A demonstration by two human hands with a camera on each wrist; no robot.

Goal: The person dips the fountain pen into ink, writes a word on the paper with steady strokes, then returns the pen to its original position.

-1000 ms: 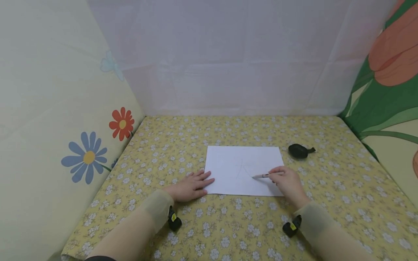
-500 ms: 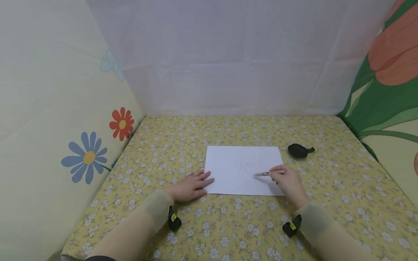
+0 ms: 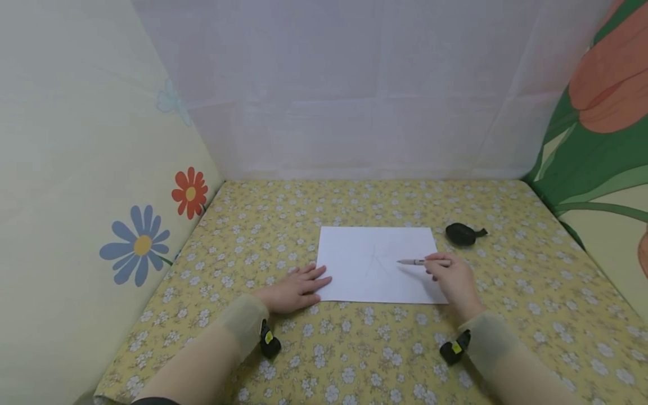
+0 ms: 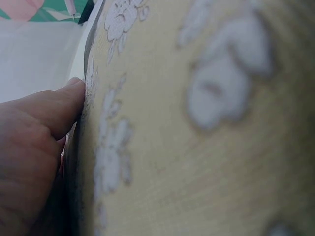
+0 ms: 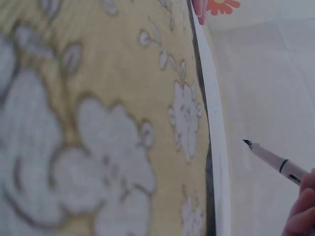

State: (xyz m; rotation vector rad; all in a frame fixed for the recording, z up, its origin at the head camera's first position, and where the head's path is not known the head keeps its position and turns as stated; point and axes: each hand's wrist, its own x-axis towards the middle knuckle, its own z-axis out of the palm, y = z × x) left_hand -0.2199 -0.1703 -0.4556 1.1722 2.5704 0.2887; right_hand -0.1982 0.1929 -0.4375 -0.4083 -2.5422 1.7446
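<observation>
A white sheet of paper (image 3: pixel 349 242) lies on the flowered cloth, with a few thin faint strokes near its middle: an upright one and two slanting down from it. My left hand (image 3: pixel 291 289) rests with spread fingers on the sheet's lower left edge; in the left wrist view its thumb (image 4: pixel 64 105) lies along that edge. My right hand (image 3: pixel 453 281) pinches a pale fountain pen (image 3: pixel 416 262) over the right part of the sheet. In the right wrist view the dark nib of the fountain pen (image 5: pixel 268 156) stands apart from the paper (image 5: pixel 216 123).
A dark oval object with a short tail (image 3: pixel 460 234) lies beyond the sheet's right edge; its kind is unclear. Yellow flowered cloth (image 3: pixel 273 219) covers the table. A pale wall hanging (image 3: pixel 324 101) closes the back, and printed panels stand left and right.
My right hand has lifted the fountain pen off the end of the right slanting stroke and shifted slightly up and right. The left hand stays in place.
</observation>
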